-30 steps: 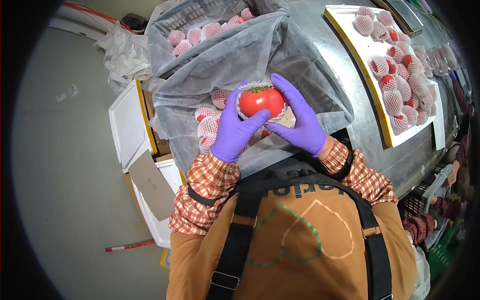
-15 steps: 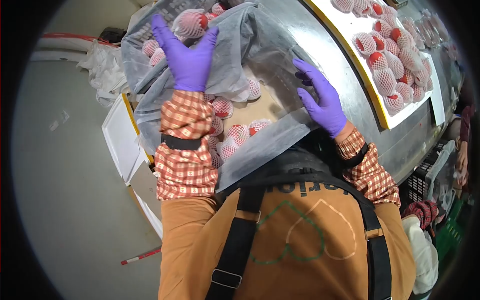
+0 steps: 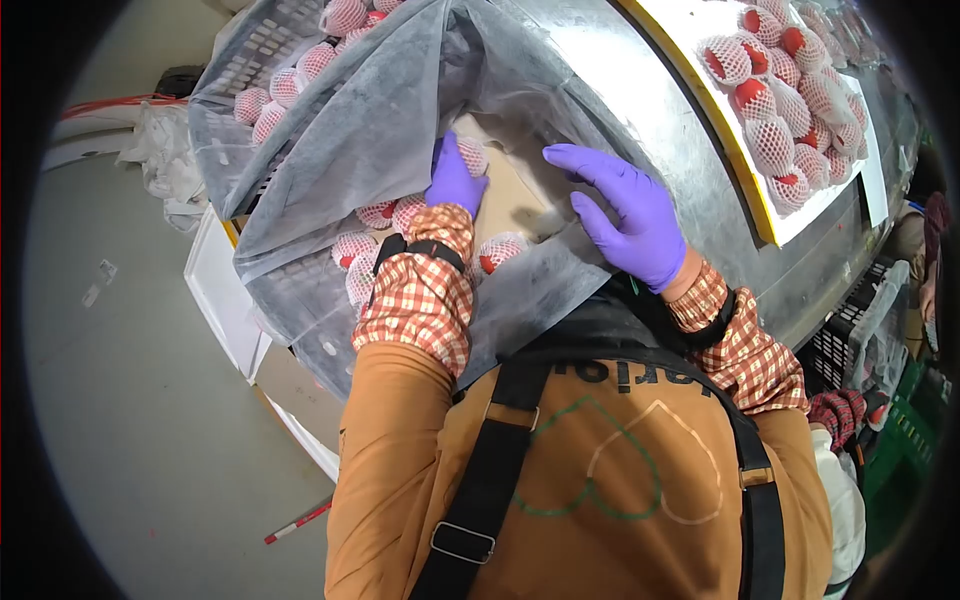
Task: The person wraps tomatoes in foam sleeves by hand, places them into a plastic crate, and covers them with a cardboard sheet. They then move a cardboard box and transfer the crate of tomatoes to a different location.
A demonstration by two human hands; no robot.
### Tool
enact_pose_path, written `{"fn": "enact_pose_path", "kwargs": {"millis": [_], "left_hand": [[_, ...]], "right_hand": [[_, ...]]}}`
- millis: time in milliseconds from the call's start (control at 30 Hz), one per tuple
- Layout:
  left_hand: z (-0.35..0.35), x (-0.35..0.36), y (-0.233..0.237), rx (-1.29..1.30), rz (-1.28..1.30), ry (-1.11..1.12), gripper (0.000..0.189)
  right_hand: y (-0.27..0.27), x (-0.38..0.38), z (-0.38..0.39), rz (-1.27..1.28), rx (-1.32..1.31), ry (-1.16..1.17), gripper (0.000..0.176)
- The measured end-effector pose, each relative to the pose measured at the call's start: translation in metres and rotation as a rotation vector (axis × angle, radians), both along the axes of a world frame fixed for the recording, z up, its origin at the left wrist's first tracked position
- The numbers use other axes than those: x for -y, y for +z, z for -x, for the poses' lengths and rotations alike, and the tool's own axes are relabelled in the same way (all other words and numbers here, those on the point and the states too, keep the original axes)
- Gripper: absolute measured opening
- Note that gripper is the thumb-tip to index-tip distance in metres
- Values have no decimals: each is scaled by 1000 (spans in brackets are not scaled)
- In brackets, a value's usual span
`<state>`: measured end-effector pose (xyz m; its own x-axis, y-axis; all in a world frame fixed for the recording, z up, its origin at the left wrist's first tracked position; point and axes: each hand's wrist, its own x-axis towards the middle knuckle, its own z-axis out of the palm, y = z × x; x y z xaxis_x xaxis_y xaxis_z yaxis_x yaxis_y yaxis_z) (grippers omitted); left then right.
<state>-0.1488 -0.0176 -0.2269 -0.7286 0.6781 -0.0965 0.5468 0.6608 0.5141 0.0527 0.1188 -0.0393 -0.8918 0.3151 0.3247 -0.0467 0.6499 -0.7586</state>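
Observation:
My left hand (image 3: 457,182), in a purple glove, is down inside the grey-lined crate, its fingers closed around a red fruit in white netting (image 3: 472,157). The translucent liner (image 3: 350,130) partly hides those fingers. More netted fruits (image 3: 378,213) lie beside my left wrist, and another netted fruit (image 3: 501,252) rests nearer my body on the brown cardboard sheet (image 3: 515,200). My right hand (image 3: 620,215), also gloved, hovers by the right side of the liner with fingers apart and nothing in them.
Netted fruits (image 3: 318,60) fill a grey crate (image 3: 262,42) at the upper left. A yellow-edged white tray (image 3: 765,215) of netted fruits stands on the metal table (image 3: 690,165). A black crate (image 3: 832,345) and a green crate (image 3: 893,440) are at the lower right.
My left hand has moved down and right from the far netted fruits into the lined crate. The liner has spread leftward, while my right hand has barely moved.

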Motion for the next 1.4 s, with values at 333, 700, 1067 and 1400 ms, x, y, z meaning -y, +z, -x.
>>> {"fn": "enact_pose_path", "kwargs": {"millis": [333,700,1067,1400], "left_hand": [[-16,11,59,1105,-670,108,54],[-78,48,191,1268,-684,52,61],[-111,82,191,603,-732,28,77],[-109,100,191,1404,-1300,396,71]], "right_hand": [[-1,-2,-1,17,21,-39,41],[8,36,17,-47,-14,145,92],[-3,52,27,546,-63,142,26],[25,53,14,16,52,230,44]]}}
